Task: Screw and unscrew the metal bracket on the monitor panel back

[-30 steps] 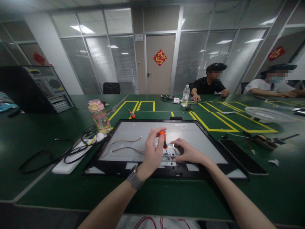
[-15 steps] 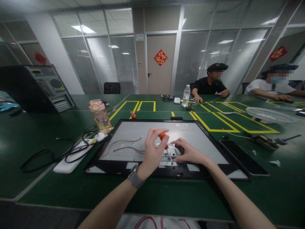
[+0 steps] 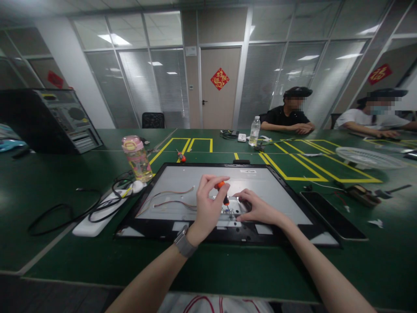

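Note:
My left hand (image 3: 208,202) pinches the handle of a screwdriver (image 3: 226,199) with an orange and black grip. Its shaft slants down to a small metal bracket (image 3: 235,208) on the grey back of a flat display panel (image 3: 276,184). From the other side, my right hand (image 3: 257,208) grips the bracket's right part, thumb near the front and fingers curled behind. The fingertips are partly hidden. Thin wires (image 3: 176,202) with small connectors lie on the panel left of my hands. The panel lies flat, framed in black.
Left of the panel are a white power strip (image 3: 94,221) with black cables and a pink-lidded bottle (image 3: 138,161). A dark flat slab (image 3: 332,215) lies to the right. Behind stand a water bottle (image 3: 254,131) and a computer case (image 3: 48,121). Two people sit across the table.
The screwdriver's handle has tilted slightly left in my left hand. My right hand keeps its place. A person across the table has drawn one hand back, and both hands now rest together.

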`<state>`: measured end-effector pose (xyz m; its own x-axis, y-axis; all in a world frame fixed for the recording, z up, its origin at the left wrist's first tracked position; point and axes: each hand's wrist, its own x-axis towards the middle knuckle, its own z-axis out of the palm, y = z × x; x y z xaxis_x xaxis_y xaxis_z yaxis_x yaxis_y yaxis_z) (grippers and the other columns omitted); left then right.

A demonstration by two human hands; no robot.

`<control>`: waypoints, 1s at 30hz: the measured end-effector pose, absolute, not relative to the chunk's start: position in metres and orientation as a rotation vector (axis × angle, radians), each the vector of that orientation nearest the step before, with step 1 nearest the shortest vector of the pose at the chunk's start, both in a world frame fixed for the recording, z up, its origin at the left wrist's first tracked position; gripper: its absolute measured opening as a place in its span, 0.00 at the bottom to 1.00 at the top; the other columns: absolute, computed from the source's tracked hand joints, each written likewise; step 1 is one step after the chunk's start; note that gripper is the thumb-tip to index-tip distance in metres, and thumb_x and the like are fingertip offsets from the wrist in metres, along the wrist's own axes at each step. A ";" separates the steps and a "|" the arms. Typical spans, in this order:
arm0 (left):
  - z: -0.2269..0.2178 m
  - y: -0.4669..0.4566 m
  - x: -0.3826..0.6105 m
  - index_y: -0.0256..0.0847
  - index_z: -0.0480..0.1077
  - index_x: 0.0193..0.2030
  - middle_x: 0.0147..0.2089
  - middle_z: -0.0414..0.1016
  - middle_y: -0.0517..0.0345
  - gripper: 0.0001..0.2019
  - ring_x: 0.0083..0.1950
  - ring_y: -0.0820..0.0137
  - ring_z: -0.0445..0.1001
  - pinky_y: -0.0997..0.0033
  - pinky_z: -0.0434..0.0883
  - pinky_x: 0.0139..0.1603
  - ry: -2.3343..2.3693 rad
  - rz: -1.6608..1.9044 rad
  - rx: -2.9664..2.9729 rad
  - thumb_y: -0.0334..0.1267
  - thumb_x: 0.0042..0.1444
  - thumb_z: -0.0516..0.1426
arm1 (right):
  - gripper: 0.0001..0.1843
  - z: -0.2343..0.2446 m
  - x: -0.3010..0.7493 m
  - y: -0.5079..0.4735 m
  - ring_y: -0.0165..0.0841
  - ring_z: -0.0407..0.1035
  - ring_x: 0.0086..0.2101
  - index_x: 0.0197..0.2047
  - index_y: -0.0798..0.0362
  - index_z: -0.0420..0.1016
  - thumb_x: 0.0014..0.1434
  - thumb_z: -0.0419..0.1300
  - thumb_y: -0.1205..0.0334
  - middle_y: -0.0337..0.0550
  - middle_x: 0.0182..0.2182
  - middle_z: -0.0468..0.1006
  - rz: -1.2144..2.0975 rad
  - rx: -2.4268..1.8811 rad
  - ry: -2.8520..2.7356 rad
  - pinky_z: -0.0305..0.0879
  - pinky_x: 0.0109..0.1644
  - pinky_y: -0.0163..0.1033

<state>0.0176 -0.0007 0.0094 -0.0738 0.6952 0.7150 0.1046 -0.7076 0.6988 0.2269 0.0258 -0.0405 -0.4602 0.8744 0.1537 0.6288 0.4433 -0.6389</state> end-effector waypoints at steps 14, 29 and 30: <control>0.007 -0.001 0.018 0.44 0.77 0.45 0.37 0.69 0.58 0.08 0.39 0.71 0.71 0.71 0.69 0.44 0.862 1.846 1.809 0.36 0.61 0.58 | 0.34 -0.045 0.229 0.028 0.43 0.64 0.48 0.55 0.47 0.71 0.45 0.74 0.54 0.44 0.46 0.67 0.720 -1.234 -2.220 0.64 0.55 0.48; 0.008 -0.001 0.019 0.43 0.75 0.44 0.39 0.70 0.57 0.07 0.41 0.70 0.71 0.70 0.69 0.44 0.880 1.814 1.765 0.35 0.63 0.56 | 0.35 -0.042 0.227 0.027 0.44 0.64 0.48 0.56 0.49 0.70 0.45 0.74 0.56 0.45 0.46 0.67 0.713 -1.269 -2.229 0.64 0.55 0.49; 0.007 0.000 0.019 0.42 0.74 0.46 0.41 0.72 0.55 0.08 0.42 0.70 0.71 0.70 0.69 0.46 0.872 1.793 1.737 0.35 0.64 0.54 | 0.35 -0.042 0.227 0.027 0.44 0.64 0.48 0.56 0.49 0.70 0.45 0.74 0.56 0.45 0.46 0.67 0.717 -1.273 -2.228 0.64 0.55 0.49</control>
<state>0.0193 -0.0003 0.0074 -0.0684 0.7303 0.6797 0.0836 -0.6747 0.7333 0.2269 0.0268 -0.0419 -0.4572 0.8781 0.1410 0.6309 0.4320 -0.6445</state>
